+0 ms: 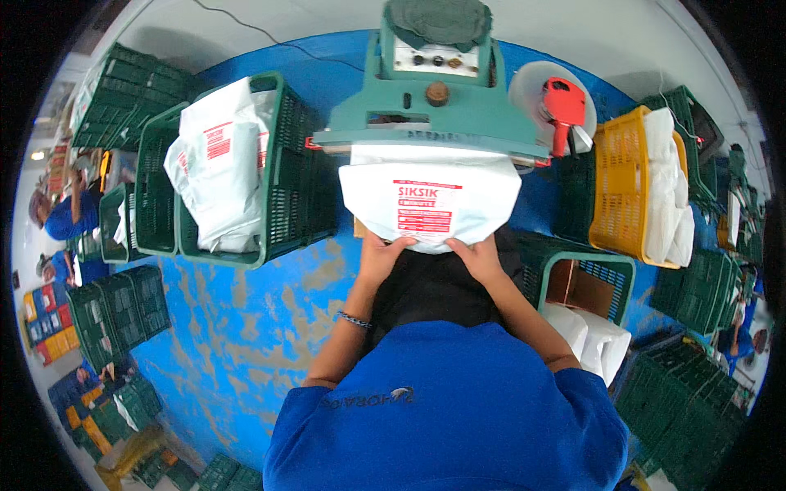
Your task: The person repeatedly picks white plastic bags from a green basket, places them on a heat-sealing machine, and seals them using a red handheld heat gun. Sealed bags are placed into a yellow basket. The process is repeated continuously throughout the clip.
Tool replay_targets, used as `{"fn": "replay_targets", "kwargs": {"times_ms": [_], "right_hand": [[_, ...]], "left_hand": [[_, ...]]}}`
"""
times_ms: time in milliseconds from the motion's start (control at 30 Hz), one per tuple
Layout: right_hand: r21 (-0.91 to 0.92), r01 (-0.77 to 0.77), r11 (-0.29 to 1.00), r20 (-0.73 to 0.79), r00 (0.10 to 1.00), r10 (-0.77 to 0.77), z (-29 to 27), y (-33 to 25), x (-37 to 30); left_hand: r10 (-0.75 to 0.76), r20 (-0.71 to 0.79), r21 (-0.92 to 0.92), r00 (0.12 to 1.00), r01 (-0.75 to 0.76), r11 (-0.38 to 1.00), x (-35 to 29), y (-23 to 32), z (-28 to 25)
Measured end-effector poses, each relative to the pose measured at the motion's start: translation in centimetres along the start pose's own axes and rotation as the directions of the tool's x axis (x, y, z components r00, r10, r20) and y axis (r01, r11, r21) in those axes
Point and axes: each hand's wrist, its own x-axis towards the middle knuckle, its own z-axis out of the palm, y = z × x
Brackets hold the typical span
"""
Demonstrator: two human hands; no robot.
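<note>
Item: white bag [438, 209] with red print, lying against the front edge of the green machine [483, 106], midway along it; far edge runs in beneath the bar.
Left hand [385, 258]: pinched on the bag's near edge, thumb on top.
Right hand [476, 258]: likewise clamped on that edge, just beside the left thumb.
Step in hand, as I judge it: presenting the bag's edge to the machine, probably for sealing. The next move calls for me to keep that edge flat and square to the bar, thumbs well apart from it.
Red handheld tool [563, 102]: near the machine's right front corner.
Green crate [299, 164]: left of the machine, white bags [214, 176] heaped above its rim.
Yellow crate [618, 188]: right, white packages [667, 192] along its right edge.
Hidden from me: the bag's far edge, its contents, the fingers underneath.
Cut off: the machine's top.
Hard to make out: co-workers [70, 214] at the left rim, small and blurred.
</note>
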Motion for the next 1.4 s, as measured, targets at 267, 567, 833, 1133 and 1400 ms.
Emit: {"fn": "replay_targets", "kwargs": {"times_ms": [267,567,833,1133,1400], "right_hand": [[0.020,-0.025,0.999,-0.062,0.998,0.026,0.3,-0.1,0.0],[-0.059,0.023,0.998,-0.016,1.000,-0.024,0.1,0.9,-0.1],[0.141,0.015,0.990,-0.056,0.998,-0.007,0.5,1.4,-0.1],[0.359,0.095,0.928,-0.290,0.957,0.014,-3.6,-0.1,0.0],[0.144,-0.098,0.985,-0.296,0.945,0.137,-8.9,-3.3,7.7]], "left_hand": [[0.027,0.027,0.030,0.999,-0.028,0.999,0.2,-0.4,-0.4],[0.074,-0.079,-0.027,0.994,-0.076,0.997,0.0,0.6,0.5],[0.054,-0.017,0.127,0.998,-0.051,0.991,-0.1,1.1,0.2],[0.154,-0.028,-0.002,0.988,-0.154,0.988,-0.4,1.7,0.9],[0.137,-0.001,0.026,0.991,-0.137,0.990,0.0,1.5,0.6]]}}
